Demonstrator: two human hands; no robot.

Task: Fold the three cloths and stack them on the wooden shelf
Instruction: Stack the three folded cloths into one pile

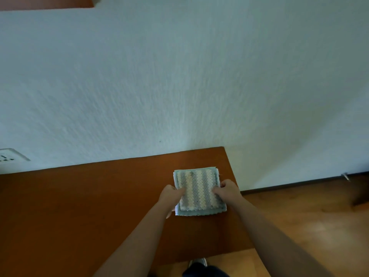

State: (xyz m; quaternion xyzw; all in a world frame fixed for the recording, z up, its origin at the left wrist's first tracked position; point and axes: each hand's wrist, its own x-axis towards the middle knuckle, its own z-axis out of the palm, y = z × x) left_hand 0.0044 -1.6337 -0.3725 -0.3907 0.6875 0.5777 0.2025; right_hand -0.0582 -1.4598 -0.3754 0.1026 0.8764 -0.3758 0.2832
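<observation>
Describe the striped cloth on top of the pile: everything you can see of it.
The striped cloth is folded into a small rectangle with grey and cream zigzag stripes and a nubbly, towel-like weave. It lies flat on top of a green cloth, whose edges show around it, with a white edge below that. The pile sits near the right end of the wooden shelf. The left hand and right hand press its sides.

left hand [172,193], right hand [227,189] both curled, gripping

Folded cloths [199,191] lie stacked on wooden shelf [79,206].
</observation>
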